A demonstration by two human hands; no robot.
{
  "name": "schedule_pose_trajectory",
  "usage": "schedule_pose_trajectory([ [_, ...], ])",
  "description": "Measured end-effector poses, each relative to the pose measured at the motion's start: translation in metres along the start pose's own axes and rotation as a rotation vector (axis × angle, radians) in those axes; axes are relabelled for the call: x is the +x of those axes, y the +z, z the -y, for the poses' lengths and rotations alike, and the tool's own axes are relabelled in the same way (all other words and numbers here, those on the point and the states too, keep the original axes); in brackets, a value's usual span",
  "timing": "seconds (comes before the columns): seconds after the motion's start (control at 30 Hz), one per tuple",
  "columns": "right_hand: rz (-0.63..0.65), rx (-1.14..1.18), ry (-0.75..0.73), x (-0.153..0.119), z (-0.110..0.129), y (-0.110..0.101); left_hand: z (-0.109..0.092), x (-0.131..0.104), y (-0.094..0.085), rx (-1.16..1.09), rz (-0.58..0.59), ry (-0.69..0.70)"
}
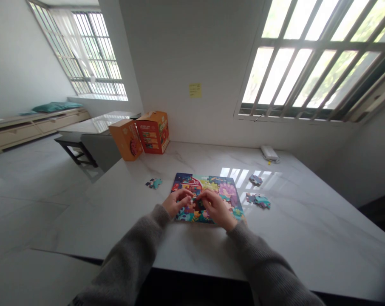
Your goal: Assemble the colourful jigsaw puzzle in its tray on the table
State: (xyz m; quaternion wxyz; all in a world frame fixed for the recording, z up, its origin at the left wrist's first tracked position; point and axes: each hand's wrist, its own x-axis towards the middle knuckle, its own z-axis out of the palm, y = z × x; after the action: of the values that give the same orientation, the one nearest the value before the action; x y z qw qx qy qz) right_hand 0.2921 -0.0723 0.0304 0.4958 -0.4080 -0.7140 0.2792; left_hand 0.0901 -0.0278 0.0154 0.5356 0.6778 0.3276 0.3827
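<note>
A colourful jigsaw puzzle (226,191) lies on the white marbled table, its pieces largely joined inside a dark blue border. My left hand (179,202) rests over its left part, thumb and forefinger bent and slightly apart, with nothing visible held. From the right, my right hand (217,208) reaches over the middle, fingertips pinched on what looks like a small puzzle piece, mostly hidden by the fingers. Both sets of fingertips are close together near a dark brown patch of the puzzle. My hands cover part of the picture.
Loose puzzle pieces (154,183) lie left of the puzzle. To the right are a single group (255,180) and more pieces (259,201) nearer me. Two orange boxes (154,132) stand at the back left. A white device with a cable (269,153) sits near the wall.
</note>
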Motion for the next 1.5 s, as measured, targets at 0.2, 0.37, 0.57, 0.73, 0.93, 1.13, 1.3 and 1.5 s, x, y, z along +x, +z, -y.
schedule_pose_trajectory([
  [0.2,-0.021,0.207,0.078,0.001,0.002,0.007,-0.002,-0.001,0.003,-0.152,0.053,-0.134],
  [0.37,-0.096,0.263,0.116,0.003,-0.002,0.0,-0.001,0.002,-0.004,-0.259,-0.051,-0.11],
  [0.57,-0.041,0.196,0.084,-0.001,-0.007,0.002,0.003,0.003,-0.004,-0.31,-0.057,-0.109],
  [0.73,-0.058,0.159,0.074,-0.002,-0.009,0.004,-0.002,0.002,-0.002,-0.296,-0.016,-0.098],
  [0.93,-0.071,0.167,0.081,-0.003,-0.011,0.005,-0.005,0.0,-0.002,-0.309,0.036,-0.085],
  [1.13,-0.08,-0.118,-0.081,-0.003,-0.001,-0.001,-0.006,0.002,-0.004,-0.278,0.015,-0.098],
  [1.3,0.027,-0.311,-0.322,-0.002,-0.001,-0.007,-0.003,0.001,-0.002,-0.265,0.037,-0.13],
  [1.5,0.002,-0.295,-0.249,0.001,-0.008,-0.015,-0.005,0.0,-0.008,-0.13,-0.219,-0.071],
])
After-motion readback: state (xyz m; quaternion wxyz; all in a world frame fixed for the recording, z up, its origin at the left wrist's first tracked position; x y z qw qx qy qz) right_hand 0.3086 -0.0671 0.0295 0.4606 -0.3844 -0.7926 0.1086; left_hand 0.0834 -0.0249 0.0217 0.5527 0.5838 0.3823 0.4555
